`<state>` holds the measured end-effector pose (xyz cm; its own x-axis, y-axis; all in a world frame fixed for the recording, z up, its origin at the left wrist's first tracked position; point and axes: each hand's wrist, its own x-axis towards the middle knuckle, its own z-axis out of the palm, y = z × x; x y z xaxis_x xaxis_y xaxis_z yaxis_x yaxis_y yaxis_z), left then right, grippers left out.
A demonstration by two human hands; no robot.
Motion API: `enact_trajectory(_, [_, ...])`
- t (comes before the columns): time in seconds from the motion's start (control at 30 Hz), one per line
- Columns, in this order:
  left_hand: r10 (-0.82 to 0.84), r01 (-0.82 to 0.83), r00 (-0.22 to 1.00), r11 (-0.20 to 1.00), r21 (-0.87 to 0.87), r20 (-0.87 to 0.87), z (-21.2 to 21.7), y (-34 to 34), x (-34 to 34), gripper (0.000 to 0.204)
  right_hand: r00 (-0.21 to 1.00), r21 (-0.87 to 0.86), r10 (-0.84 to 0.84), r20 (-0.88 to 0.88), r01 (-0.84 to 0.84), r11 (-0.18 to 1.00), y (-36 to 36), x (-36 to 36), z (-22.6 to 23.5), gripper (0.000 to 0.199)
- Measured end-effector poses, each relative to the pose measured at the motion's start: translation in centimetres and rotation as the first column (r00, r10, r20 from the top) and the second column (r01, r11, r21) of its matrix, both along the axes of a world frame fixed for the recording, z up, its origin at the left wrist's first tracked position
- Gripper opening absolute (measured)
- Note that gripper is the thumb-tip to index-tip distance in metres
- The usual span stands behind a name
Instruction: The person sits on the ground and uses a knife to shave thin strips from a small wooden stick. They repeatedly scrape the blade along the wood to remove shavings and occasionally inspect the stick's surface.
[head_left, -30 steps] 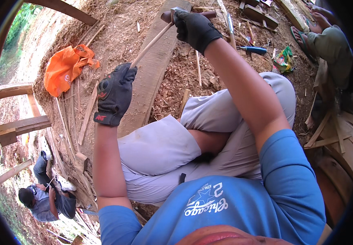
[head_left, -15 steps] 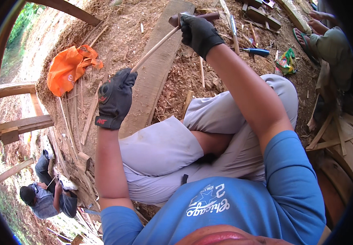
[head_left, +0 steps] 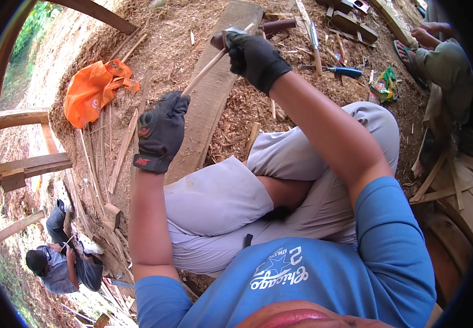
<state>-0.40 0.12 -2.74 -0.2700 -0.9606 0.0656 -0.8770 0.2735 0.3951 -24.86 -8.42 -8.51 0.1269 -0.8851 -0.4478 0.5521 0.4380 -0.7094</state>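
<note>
My left hand (head_left: 162, 131), in a dark glove, is closed around the near end of a thin pale wooden stick (head_left: 206, 72). The stick slants up and away to the right, over a long plank (head_left: 203, 120). My right hand (head_left: 257, 59), gloved too, is closed on a spokeshave-like tool (head_left: 217, 41) with a metal part and dark wooden ends. This tool lies across the stick near its far end, and the stick's tip shows just beyond it. The gloved fingers hide part of the tool.
An orange bag (head_left: 90, 94) lies left of the plank. Beyond my right arm are a blue-handled tool (head_left: 347, 71), a wooden hand plane (head_left: 354, 26) and a green packet (head_left: 385, 85). One person (head_left: 61, 265) sits at lower left; another person's leg (head_left: 444, 68) is at right.
My right hand and the tool have moved left and slightly nearer, so the stick's tip now shows past the tool. My left hand has shifted slightly right.
</note>
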Motion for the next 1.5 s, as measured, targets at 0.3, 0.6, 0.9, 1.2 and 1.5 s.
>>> enact_trajectory(0.3, [0.074, -0.075, 0.997, 0.993, 0.095, 0.012, -0.3, -0.4, -0.6, 0.031, 0.981, -0.019, 0.187, 0.041, -0.187, 0.982, 3.5, 3.8, 0.9, 0.019])
enact_trajectory(0.6, [0.024, -0.015, 0.997, 0.993, 0.114, -0.072, 1.2, -1.1, 1.2, 0.03, 0.999, -0.098, -0.039, -0.031, 0.036, 0.995, -1.9, -2.7, 0.6, 0.03])
enact_trajectory(0.9, [0.066, -0.061, 0.998, 0.983, 0.176, -0.024, 1.9, -0.9, 1.3, 0.03, 0.99, -0.043, -0.133, -0.05, 0.131, 0.99, -2.2, -2.7, 0.9, 0.024])
enact_trajectory(1.2, [0.037, -0.027, 0.993, 0.996, 0.089, -0.111, 0.5, -0.5, 0.8, 0.03, 0.992, -0.233, 0.034, -0.124, -0.063, 0.97, -0.9, -0.3, -0.9, 0.014])
enact_trajectory(1.5, [0.037, -0.034, 0.998, 0.997, 0.064, -0.044, 0.2, -0.9, 0.1, 0.029, 0.993, -0.104, 0.086, 0.079, -0.077, 0.992, 1.2, 2.7, 1.1, 0.016])
